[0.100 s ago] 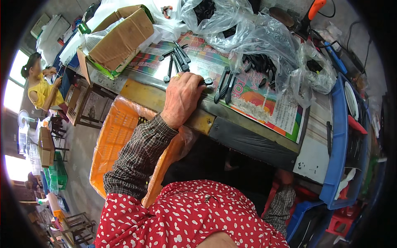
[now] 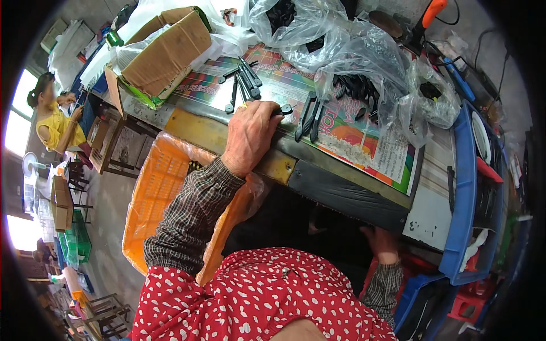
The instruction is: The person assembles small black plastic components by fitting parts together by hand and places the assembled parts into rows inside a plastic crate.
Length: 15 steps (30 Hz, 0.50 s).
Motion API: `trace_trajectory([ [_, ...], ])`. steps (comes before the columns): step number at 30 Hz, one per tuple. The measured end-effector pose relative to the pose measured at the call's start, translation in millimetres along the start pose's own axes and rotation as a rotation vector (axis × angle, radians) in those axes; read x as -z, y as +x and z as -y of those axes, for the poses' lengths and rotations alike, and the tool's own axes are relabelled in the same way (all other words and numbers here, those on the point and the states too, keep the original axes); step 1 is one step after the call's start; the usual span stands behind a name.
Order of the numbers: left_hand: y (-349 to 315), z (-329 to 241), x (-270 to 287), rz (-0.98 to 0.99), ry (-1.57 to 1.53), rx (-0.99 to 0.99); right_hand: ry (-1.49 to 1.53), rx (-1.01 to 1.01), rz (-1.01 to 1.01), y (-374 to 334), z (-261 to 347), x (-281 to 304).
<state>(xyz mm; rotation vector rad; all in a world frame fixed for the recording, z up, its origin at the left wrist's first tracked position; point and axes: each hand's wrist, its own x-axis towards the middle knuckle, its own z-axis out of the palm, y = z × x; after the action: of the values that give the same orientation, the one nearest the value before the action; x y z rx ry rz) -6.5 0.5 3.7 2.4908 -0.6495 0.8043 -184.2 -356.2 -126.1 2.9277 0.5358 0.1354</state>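
Note:
My left hand (image 2: 250, 136) rests at the table's front edge, its fingers closed round a slim black part (image 2: 286, 109) whose rounded end sticks out on the right. Most of that part is hidden under the hand. Just beyond lies a small pile of similar black parts (image 2: 245, 77) with rounded ends. To the right of the hand, a few black handle-like pieces (image 2: 310, 117) lie side by side. My right hand (image 2: 382, 245) is low, in the shade below the table edge, slightly blurred; its fingers look apart and nothing shows in them.
Clear plastic bags (image 2: 364, 57) with black pieces cover the back right. A torn cardboard box (image 2: 168, 59) stands back left. An orange crate (image 2: 149, 210) is below the table's left edge, a blue tray (image 2: 459, 210) at right. Another person (image 2: 60, 122) sits far left.
My right hand has risen and moved slightly left, out from lower under the table edge. My left hand keeps its place with the black part.

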Motion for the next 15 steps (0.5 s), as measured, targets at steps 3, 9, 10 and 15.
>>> trace_trajectory([
  [3,-3.5,0.3,-3.0,-0.051,-0.092,0.004,0.557,-0.177,0.292,16.3,37.5,86.0],
  [9,-16.1,-33.2,23.8,-0.133,-0.247,-0.035,1.11,0.153,0.02,39.4,62.5,151.4],
  [10,-22.7,-44.5,30.8,-0.114,-0.27,-0.06,1.099,0.134,-0.078,45.1,62.2,160.0],
  [15,-61.8,-88.2,38.5,-0.001,-0.376,-0.092,1.281,-0.192,-0.333,75.7,87.3,165.8],
])
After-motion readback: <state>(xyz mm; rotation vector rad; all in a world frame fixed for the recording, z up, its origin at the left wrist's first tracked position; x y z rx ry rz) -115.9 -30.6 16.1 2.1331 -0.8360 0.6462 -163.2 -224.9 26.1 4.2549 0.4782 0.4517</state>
